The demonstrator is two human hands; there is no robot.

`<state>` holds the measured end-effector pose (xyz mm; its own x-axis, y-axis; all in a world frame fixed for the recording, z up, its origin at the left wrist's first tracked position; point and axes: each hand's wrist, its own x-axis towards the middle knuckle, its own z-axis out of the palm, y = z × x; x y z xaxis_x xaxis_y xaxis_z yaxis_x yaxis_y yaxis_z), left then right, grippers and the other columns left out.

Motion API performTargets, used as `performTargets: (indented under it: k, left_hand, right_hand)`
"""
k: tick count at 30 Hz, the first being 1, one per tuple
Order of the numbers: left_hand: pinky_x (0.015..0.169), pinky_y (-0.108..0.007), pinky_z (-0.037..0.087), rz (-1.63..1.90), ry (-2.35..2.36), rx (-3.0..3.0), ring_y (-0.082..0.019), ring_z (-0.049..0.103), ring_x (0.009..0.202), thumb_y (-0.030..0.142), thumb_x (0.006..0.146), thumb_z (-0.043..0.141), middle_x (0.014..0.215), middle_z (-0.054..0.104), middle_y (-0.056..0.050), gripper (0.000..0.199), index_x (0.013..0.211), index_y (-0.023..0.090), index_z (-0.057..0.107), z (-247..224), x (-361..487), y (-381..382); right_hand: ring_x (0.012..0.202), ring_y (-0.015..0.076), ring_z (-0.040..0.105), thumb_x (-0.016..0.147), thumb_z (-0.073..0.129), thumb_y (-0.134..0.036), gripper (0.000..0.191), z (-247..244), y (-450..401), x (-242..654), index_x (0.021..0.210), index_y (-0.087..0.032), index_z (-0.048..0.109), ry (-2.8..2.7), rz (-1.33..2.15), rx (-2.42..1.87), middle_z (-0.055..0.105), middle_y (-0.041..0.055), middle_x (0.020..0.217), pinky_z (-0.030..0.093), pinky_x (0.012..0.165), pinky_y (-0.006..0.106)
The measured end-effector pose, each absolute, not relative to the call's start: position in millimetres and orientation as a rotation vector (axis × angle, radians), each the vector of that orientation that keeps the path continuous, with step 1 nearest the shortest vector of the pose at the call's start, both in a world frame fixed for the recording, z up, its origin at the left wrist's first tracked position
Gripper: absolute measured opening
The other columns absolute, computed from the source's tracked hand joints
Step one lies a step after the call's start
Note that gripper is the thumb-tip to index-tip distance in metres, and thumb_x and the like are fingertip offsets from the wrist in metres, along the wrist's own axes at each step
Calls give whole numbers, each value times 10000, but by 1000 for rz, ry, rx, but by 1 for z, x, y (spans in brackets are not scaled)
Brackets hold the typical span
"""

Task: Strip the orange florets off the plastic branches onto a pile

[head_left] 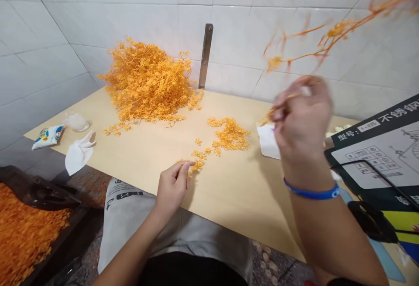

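My left hand is closed at the fingertips, pinching small orange artificial flower sprigs just above the table. Blurred by motion, my right hand is raised at the right with its fingers curled round an orange sprig. Above it in the air is a long, thin orange branch, also smeared; whether it joins what the fingers hold cannot be made out. A small heap of orange sprigs lies on the table between the hands. Farther back on the left stands a big bushy pile of orange branches.
The tan table meets a tiled wall with a metal bracket. At left lie a crumpled tissue, a small packet and a clear bag. A dark printed box stands right. Orange bits fill a container lower left.
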<state>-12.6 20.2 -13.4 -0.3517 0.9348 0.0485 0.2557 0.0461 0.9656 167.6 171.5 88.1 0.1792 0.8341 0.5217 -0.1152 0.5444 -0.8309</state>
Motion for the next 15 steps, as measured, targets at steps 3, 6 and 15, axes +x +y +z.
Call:
performTargets:
  k: [3, 6, 15]
  left_hand:
    - [614, -238, 442, 1160, 1765, 1456, -135, 577, 587, 359, 955, 452, 690, 664, -3, 465, 1372, 173, 535, -17, -16, 35]
    - [789, -283, 479, 1062, 1838, 1701, -185, 657, 843, 335, 963, 435, 1048, 727, -83, 436, 1356, 180, 547, -4, -13, 54]
    - [849, -319, 483, 1033, 1851, 1921, -224, 656, 929, 352, 898, 593, 982, 714, -69, 207, 910, 197, 730, 9, -8, 93]
  right_hand:
    - [434, 82, 479, 859, 646, -368, 209, 81, 164, 154, 893, -247, 479, -1435, 1027, -703, 544, -45, 621, 366, 422, 226]
    - [467, 88, 547, 831, 683, -478, 309, 74, 151, 139, 928, -251, 497, -1498, 1154, -669, 579, -51, 639, 441, 456, 217]
    - [523, 91, 632, 747, 748, -530, 437, 65, 149, 134, 914, -223, 484, -1486, 1370, -693, 658, -38, 694, 547, 524, 208]
